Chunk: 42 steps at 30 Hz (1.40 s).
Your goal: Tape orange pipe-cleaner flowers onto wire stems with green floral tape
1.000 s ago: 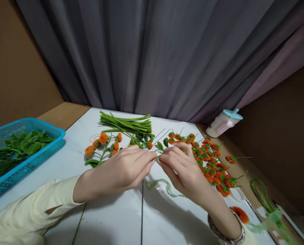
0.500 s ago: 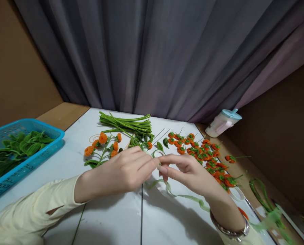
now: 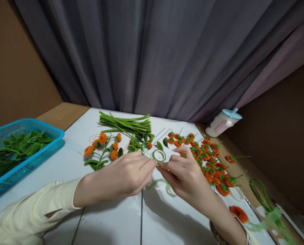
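Observation:
My left hand (image 3: 121, 173) is closed, its thumb and forefinger pinched at the middle of the table. A pale green strip of floral tape (image 3: 148, 155) shows at its fingertips, beside a small orange flower (image 3: 149, 145). The fingertips of my right hand (image 3: 190, 173) meet the left ones in a pinch on the tape; its other fingers are bent. Just beyond the fingertips is a roll of green tape (image 3: 159, 155). A loose tape length trails on the table under my right hand. Whatever lies inside the left fingers is hidden.
A flower spray (image 3: 103, 149) and a bundle of green stems (image 3: 126, 123) lie behind my left hand. Many orange flower heads (image 3: 209, 156) spread to the right. A blue basket (image 3: 60, 136) holds green leaves. A lidded cup (image 3: 222, 124) stands back right.
My right hand has turned over and curled its fingers, its fingertips still at the left ones. The tape roll shows more fully, and the trailing tape has shifted. My left hand stays nearly in place.

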Motion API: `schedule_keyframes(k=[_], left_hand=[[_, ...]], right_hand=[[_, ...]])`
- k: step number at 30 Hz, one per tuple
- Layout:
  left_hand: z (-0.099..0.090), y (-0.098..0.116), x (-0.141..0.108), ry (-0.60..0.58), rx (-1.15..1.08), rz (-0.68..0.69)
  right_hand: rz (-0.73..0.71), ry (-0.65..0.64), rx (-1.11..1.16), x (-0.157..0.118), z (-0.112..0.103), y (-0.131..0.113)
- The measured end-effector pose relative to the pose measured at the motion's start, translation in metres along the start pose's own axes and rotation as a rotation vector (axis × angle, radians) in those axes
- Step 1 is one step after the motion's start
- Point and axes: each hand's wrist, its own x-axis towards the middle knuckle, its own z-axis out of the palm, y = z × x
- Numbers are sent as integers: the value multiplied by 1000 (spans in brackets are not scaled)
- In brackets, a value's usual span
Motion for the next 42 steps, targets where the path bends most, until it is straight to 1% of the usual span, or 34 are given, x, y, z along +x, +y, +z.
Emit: schedule_keyframes(k=[2, 7, 9, 10, 11, 13, 16, 18, 21, 23, 25, 26, 28, 30, 32, 35, 37, 40, 42], left_hand=[[0, 1, 0, -48, -107, -110], [4, -3, 0, -178, -373, -454], [5, -6, 1, -217, -429, -516], [5, -8, 2, -229, -442, -522], [3, -9, 3, -242, -449, -513], [-1, -11, 4, -269, -456, -453], [-8, -14, 4, -274, -464, -282], [-11, -16, 3, -263, -429, -152], [-12, -20, 2, -273, -285, -8], [-11, -23, 3, -293, -225, 51], [-9, -26, 5, -310, -281, 79], [-7, -27, 6, -318, -346, 72], [-5, -28, 8, -344, -496, 5], [-1, -28, 10, -387, -630, -106], [2, -29, 12, -440, -755, -245], [6, -32, 13, -501, -985, -506], [11, -34, 13, -499, -1147, -645], [19, -38, 14, -440, -1351, -782], [24, -41, 14, -416, -1488, -871]], right_hand=[[-32, 36, -113, -1, 4, -3], [-161, 88, -334, -4, 17, -5], [-207, 84, -390, -6, 21, -3], [-213, 83, -395, -7, 21, -2], [-203, 78, -379, -7, 22, -1], [-137, 74, -277, -6, 20, 1], [31, 33, -20, -4, 13, 3], [157, -45, 149, -2, 8, 4], [344, -234, 372, 2, 3, 4], [450, -338, 508, 4, 1, 5], [503, -411, 607, 5, 1, 6], [496, -433, 622, 5, 1, 7], [407, -439, 570, 3, 2, 6], [270, -396, 455, 1, 3, 5], [152, -344, 341, -2, 3, 2], [53, -259, 149, -5, 4, -1], [-10, -187, -21, -6, 6, -2], [-146, -95, -318, -7, 10, -2], [-214, -53, -467, -8, 14, -2]])
